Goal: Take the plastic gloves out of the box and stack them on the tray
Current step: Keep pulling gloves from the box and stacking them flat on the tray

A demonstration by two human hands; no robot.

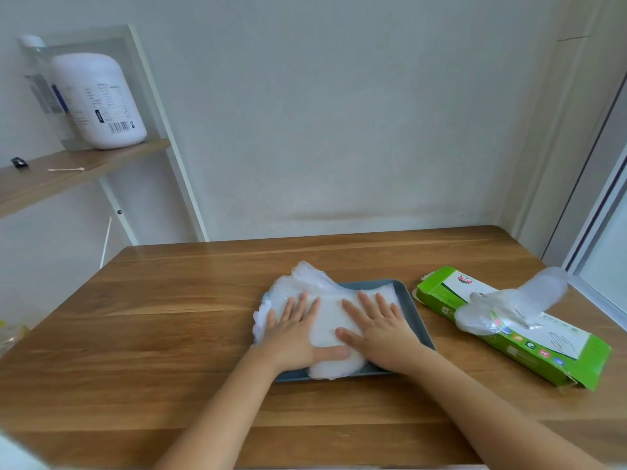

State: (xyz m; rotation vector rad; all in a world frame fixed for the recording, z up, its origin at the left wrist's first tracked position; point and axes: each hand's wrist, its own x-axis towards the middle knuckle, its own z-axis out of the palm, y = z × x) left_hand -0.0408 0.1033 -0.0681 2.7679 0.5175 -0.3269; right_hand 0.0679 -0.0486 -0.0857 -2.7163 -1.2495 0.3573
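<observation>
Two bare forearms (217, 415), left grip (294, 339) and right grip (381, 330) likewise bare, fingernails seemingly short and plain.

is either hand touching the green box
No, the left hand and right hand press flat on the glove stack in the tray; the green box lies apart.

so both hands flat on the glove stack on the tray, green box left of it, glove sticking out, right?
No: head view shows the green box right of the tray. Left hand and right hand lie flat on the glove stack; glove sticks out.
</observation>
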